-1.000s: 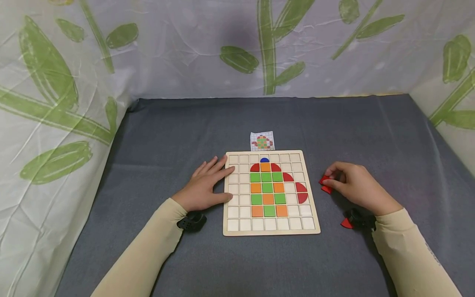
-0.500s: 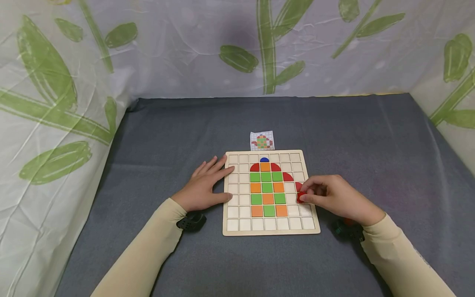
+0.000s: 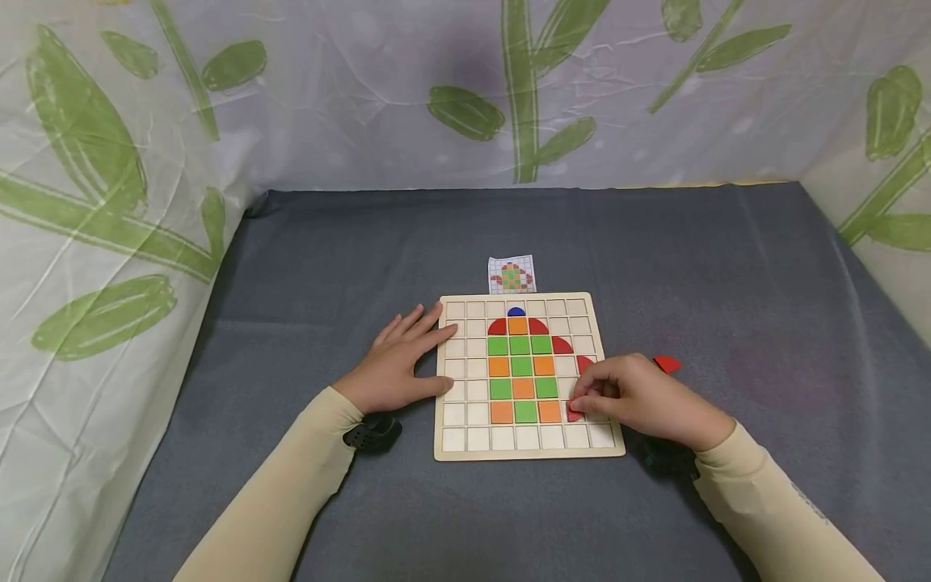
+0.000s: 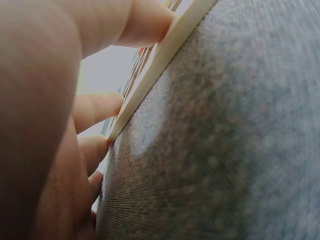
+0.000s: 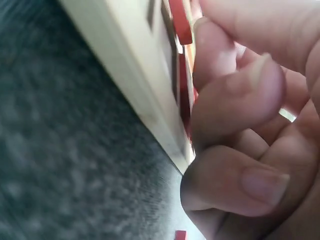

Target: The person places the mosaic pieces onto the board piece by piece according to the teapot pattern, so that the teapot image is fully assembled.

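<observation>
A wooden grid board (image 3: pixel 465 455) lies on the grey cloth, with green, orange and red tiles and one blue half-round tile (image 3: pixel 516 312) in its cells. The left hand (image 3: pixel 398 368) rests spread at the board's left edge; in the left wrist view its thumb and fingertips touch the rim. Over the board's lower right cells, the right hand (image 3: pixel 640 400) pinches a small red tile (image 3: pixel 574 411) between thumb and fingers. This tile (image 5: pixel 181 22) also shows beside the fingertips in the right wrist view. The hand partly covers the red tiles along the right side.
A small printed card (image 3: pixel 511 276) with a coloured grid pattern lies against the board's far edge. One loose red piece (image 3: pixel 667 364) lies on the cloth beyond the right hand. A white curtain (image 3: pixel 349 105) with green leaves stands behind the table.
The right hand has moved left from the loose red pieces onto the board, carrying a red tile, then slightly down and left to the lower cells. The left hand has stayed in place.
</observation>
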The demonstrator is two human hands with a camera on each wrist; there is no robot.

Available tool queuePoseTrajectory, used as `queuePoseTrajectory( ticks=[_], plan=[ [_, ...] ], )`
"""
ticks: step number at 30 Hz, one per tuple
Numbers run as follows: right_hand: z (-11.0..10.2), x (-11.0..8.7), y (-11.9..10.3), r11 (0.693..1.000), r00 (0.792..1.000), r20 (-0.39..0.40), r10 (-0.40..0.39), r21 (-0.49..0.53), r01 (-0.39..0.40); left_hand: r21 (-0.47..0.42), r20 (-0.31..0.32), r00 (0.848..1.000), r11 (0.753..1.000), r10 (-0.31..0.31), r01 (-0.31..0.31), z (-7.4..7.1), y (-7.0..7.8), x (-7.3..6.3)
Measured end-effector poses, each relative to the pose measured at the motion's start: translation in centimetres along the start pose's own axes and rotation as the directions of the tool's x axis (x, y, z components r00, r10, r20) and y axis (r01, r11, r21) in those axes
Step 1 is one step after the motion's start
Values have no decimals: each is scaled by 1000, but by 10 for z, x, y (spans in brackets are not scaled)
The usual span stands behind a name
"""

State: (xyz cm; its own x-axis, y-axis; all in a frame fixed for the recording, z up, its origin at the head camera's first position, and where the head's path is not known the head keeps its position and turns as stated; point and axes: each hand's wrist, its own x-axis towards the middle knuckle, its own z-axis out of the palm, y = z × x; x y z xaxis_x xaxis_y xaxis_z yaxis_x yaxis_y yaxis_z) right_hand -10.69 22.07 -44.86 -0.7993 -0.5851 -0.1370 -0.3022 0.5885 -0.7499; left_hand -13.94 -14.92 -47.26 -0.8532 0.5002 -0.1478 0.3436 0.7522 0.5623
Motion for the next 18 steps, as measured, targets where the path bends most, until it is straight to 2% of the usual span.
queuePoseTrajectory(
  ticks=[7, 18],
  plan=[
    [4, 0, -3, 999, 1000, -7, -12, -48, 12, -3, 0, 1000, 1000, 3, -3, -1, 1, -1],
    [11, -1, -6, 993, 994, -62, -92, -83, 86, -5, -6, 1000, 1000, 10, -10, -1, 1, -1]
  ],
)
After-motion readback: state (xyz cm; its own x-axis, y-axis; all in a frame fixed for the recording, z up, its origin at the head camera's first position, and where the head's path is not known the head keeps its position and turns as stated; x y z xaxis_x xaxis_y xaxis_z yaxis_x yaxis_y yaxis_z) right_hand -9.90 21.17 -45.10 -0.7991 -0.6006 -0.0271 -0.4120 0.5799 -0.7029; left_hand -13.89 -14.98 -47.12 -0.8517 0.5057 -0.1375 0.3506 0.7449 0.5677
